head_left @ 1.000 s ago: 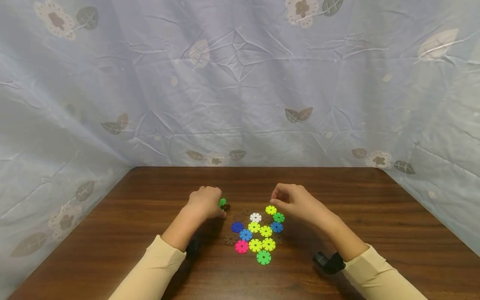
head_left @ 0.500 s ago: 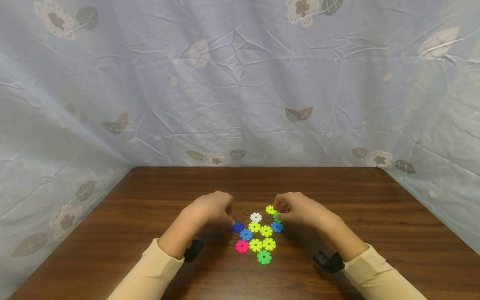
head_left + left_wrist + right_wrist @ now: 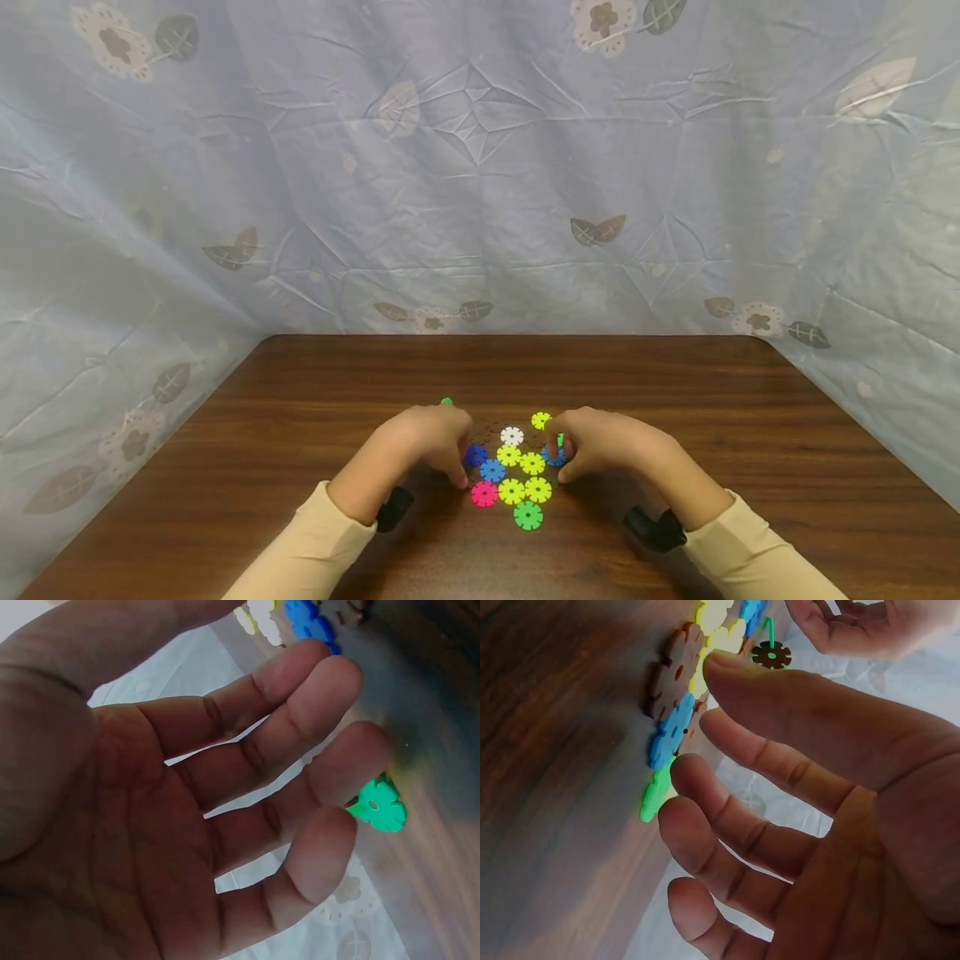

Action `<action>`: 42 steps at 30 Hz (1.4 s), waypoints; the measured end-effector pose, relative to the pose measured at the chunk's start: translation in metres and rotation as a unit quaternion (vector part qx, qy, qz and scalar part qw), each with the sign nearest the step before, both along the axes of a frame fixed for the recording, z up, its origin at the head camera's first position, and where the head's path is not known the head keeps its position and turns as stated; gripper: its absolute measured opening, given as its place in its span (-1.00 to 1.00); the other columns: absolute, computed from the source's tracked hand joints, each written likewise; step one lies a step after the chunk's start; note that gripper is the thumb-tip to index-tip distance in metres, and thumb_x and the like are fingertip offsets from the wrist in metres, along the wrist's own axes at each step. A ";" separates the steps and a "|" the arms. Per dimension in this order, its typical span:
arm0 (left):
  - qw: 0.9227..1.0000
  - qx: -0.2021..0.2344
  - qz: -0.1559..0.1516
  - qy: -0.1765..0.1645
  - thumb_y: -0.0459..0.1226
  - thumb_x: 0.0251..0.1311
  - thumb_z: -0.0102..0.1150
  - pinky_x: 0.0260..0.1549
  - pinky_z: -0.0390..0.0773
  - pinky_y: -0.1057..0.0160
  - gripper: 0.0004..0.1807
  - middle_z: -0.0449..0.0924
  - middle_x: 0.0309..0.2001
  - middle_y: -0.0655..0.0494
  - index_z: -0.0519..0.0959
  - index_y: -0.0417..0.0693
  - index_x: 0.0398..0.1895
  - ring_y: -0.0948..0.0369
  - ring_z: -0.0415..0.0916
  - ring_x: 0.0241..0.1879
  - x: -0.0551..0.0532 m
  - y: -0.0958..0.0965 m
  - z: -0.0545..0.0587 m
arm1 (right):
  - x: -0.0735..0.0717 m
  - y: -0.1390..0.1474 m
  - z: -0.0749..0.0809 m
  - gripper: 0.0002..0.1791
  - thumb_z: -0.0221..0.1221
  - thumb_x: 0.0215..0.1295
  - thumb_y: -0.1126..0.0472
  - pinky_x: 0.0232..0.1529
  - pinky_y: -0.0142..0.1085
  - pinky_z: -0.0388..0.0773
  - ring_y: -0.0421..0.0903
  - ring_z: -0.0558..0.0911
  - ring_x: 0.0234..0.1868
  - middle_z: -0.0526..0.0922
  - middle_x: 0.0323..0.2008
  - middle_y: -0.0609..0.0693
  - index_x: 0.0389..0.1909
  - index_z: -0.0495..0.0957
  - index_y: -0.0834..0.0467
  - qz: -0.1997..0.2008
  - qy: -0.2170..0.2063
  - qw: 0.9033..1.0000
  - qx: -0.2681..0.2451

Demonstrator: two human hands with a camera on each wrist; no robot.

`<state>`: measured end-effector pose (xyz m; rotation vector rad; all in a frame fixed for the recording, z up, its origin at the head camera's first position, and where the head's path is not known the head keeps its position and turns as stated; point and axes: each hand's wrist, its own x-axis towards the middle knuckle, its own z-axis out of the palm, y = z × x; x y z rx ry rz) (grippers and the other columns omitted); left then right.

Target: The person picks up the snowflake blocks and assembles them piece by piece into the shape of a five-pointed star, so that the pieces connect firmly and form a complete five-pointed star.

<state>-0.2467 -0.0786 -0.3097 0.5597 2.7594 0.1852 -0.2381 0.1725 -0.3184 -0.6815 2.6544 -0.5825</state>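
Notched plastic discs lie joined in a flat cluster on the table: a white disc [image 3: 512,436], a dark blue disc [image 3: 476,454], a pink disc [image 3: 484,493], a near green disc [image 3: 528,515], several yellow ones and some brown ones that blend with the wood. My left hand [image 3: 429,442] is at the cluster's left edge, its fingers loosely bent with nothing between them. On the opposite side, my right hand [image 3: 611,442] partly covers a blue disc and a green disc [image 3: 658,791]. Its fingers are spread and loosely curved by the edge; whether they touch is unclear.
Beyond my left hand, a separate green disc [image 3: 447,401] stands tilted; in the right wrist view a brown disc [image 3: 772,655] appears joined to it. The brown wooden table [image 3: 675,375] ends at a patterned grey curtain [image 3: 480,208]. Dark wrist cameras hang under both wrists.
My left hand has left the separate green disc and come right and nearer to the cluster's left edge. My right hand has slid nearer along the right edge. The cluster looks unchanged.
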 end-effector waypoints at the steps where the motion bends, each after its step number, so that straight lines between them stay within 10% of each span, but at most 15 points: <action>1: 1.000 -0.004 0.000 0.000 -0.10 -0.02 0.67 -0.38 0.44 0.20 -0.65 0.56 -0.45 0.26 0.58 0.05 -0.53 0.24 0.44 -0.42 0.000 0.000 -0.001 | 0.000 0.000 -0.001 -0.78 0.49 0.15 0.30 -0.24 -0.20 0.47 -0.10 0.52 -0.31 0.60 -0.35 -0.02 -0.32 0.62 0.04 0.005 -0.002 1.000 0.002; 25: 1.000 -0.027 -0.011 0.000 -0.12 -0.01 0.67 -0.48 0.34 0.27 -0.59 0.47 -0.51 0.27 0.53 0.06 -0.65 0.29 0.36 -0.49 -0.004 0.004 -0.011 | -0.002 -0.003 -0.009 -0.67 0.51 0.14 0.29 -0.29 -0.23 0.37 -0.10 0.44 -0.33 0.50 -0.39 -0.02 -0.30 0.49 0.12 0.014 -0.017 1.000 0.004; 42: 0.982 0.168 -0.089 0.014 -0.37 0.27 0.43 -0.26 0.47 0.20 -0.77 0.52 -0.31 0.10 0.50 -0.08 -0.22 0.20 0.43 -0.29 -0.014 -0.004 -0.005 | -0.009 0.002 0.002 -0.96 0.35 0.36 0.30 -0.35 -0.37 0.54 -0.25 0.56 -0.42 0.68 -0.41 -0.07 -0.28 0.67 0.13 0.059 0.043 0.997 -0.028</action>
